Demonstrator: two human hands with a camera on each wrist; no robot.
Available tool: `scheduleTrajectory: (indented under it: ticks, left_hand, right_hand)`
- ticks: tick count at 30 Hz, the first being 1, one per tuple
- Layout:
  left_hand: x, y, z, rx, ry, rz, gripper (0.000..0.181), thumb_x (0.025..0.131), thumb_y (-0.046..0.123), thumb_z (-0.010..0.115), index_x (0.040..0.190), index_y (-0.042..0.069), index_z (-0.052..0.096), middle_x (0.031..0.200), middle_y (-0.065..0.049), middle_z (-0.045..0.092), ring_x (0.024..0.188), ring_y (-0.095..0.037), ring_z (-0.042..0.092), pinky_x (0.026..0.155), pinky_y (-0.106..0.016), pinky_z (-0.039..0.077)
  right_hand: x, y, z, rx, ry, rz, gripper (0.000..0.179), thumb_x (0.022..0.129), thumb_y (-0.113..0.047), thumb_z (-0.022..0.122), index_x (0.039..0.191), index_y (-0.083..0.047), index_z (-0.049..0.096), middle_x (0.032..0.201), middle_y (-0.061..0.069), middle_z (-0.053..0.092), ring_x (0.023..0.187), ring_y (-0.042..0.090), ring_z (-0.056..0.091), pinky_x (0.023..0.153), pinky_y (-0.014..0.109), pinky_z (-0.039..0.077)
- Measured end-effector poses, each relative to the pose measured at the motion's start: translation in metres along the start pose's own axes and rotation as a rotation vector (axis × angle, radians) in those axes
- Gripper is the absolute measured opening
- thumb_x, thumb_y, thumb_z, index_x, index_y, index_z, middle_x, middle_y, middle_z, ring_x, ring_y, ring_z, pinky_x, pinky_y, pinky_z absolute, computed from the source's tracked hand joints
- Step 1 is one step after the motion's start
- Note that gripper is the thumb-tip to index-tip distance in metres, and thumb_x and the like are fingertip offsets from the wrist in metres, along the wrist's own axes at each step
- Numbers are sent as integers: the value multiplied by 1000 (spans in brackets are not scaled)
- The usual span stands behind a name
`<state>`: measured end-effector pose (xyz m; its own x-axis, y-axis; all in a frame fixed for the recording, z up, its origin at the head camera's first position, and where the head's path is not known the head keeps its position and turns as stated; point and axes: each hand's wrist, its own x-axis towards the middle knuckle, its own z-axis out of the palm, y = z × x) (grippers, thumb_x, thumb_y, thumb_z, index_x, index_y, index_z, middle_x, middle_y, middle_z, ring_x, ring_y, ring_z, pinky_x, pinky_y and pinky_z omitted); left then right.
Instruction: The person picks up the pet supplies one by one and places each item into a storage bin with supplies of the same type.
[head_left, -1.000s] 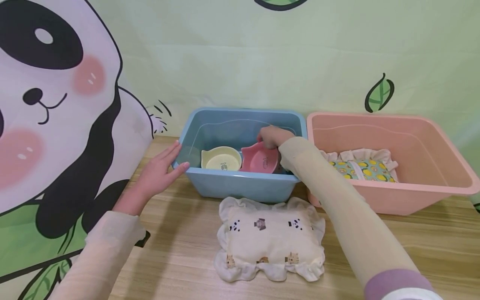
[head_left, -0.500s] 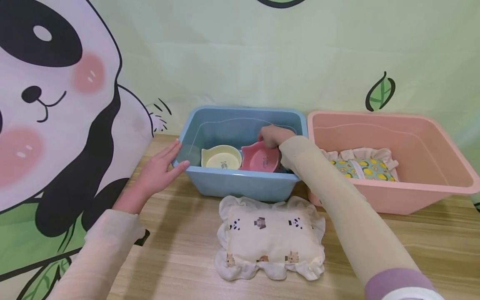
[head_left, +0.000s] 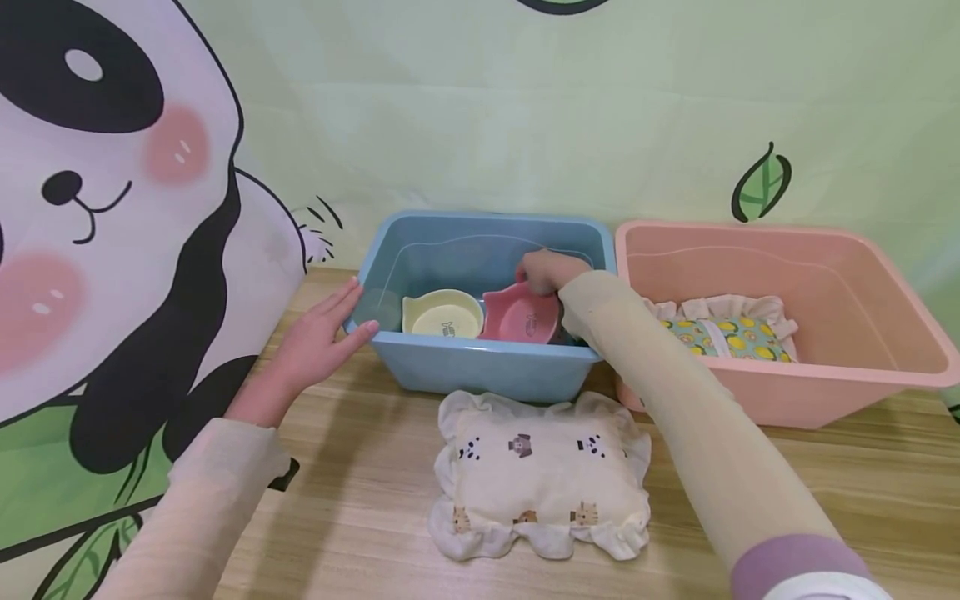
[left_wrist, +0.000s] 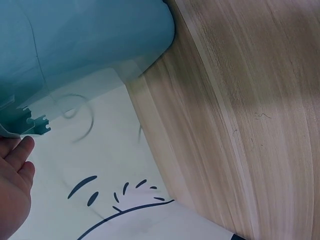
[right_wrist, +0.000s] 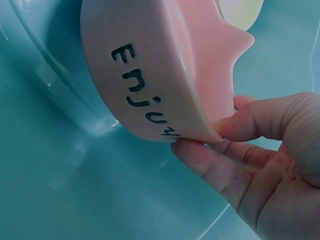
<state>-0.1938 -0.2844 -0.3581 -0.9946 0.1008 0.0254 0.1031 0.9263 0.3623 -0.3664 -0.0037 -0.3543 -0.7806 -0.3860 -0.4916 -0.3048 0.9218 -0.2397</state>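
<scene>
- The pink bowl [head_left: 525,321] sits in the right part of the blue bin [head_left: 480,367], toward the near wall, with its open face turned up and to the near side.
- It is round for the most part, with no marked long axis; one pointed ear on its rim juts to the left and far side, and a small dark mark shows on its inner floor.
- The outer wall carries the dark word "Enjoy", running along the curve below the rim.
- The right hand [head_left: 551,271] reaches over the bin's right end and pinches the bowl's far rim, thumb on the inner side and fingers against the outer wall.
- Whether the bowl's base touches the bin floor is hard to tell, since the near wall hides it.
- A cream bowl [head_left: 446,323] lies just left of the pink one, face up, with an ear at its left.
- The left hand [head_left: 318,337] rests at the bin's left rim, fingers extended and thumb spread apart, holding nothing.
- A pink bin [head_left: 750,400] stands just right of the blue one; inside is a frilled lemon-print cushion [head_left: 742,337].
- A cream frilled pillow [head_left: 543,479] with animal prints lies on the wooden table [head_left: 360,517], near side of the blue bin, its long axis running left to right.
</scene>
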Motion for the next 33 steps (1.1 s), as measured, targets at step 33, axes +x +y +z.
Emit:
scheduleTrajectory:
  ticks: [33]
  left_hand:
    - [-1, 0, -1, -7, 4, 4, 72, 87, 57, 36, 142, 14, 17, 149, -5, 15, 133, -35, 21, 101, -58, 24]
  right_hand:
    - [0, 0, 2, 33, -20, 37, 25, 87, -5, 47, 108, -13, 56, 101, 7, 52, 92, 22, 47, 71, 28, 43]
